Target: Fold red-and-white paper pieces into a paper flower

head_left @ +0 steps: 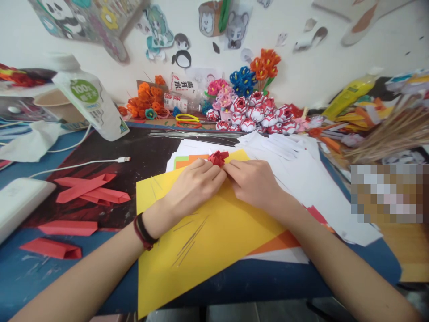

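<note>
A small red folded paper flower (217, 158) sits at my fingertips, over a yellow paper sheet (201, 241). My left hand (194, 185) pinches it from the left, fingers curled together. My right hand (251, 181) grips it from the right, fingers closed too. Both hands rest on the yellow sheet. A dark and red band is on my left wrist. Thin metal wires (191, 239) lie on the yellow sheet near my left wrist.
Folded red paper strips (90, 190) lie left on the dark mat. White sheets (301, 179) spread to the right. Finished paper flowers (254, 114), scissors (187, 120) and a white bottle (90, 103) stand at the back. Wooden sticks (385, 134) lie far right.
</note>
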Demonstrator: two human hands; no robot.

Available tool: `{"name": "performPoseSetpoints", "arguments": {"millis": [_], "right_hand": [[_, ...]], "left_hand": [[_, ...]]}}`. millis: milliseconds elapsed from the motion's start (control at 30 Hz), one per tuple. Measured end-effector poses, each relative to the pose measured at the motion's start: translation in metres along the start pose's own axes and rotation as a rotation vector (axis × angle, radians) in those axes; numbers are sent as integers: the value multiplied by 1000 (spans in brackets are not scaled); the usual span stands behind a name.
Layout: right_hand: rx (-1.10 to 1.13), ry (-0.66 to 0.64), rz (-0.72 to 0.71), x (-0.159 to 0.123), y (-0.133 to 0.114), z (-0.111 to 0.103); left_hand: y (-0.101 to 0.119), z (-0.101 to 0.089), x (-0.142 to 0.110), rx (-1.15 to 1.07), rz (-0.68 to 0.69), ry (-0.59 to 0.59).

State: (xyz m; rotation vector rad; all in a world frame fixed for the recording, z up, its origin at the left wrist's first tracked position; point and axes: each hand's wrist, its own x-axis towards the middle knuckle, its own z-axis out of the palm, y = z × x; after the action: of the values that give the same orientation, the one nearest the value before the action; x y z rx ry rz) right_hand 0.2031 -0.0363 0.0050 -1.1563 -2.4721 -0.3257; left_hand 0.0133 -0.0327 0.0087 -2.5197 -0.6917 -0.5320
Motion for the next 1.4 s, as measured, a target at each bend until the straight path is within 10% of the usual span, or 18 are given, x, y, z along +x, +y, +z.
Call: {"name": "performPoseSetpoints", "arguments": {"millis": [467, 1400], "right_hand": [[322, 156, 186, 0, 3, 3], [164, 143, 160, 1, 3, 4]], "left_hand": [[-5, 1, 0, -19, -281, 119], [-6, -3, 0, -75, -163, 65]]}}
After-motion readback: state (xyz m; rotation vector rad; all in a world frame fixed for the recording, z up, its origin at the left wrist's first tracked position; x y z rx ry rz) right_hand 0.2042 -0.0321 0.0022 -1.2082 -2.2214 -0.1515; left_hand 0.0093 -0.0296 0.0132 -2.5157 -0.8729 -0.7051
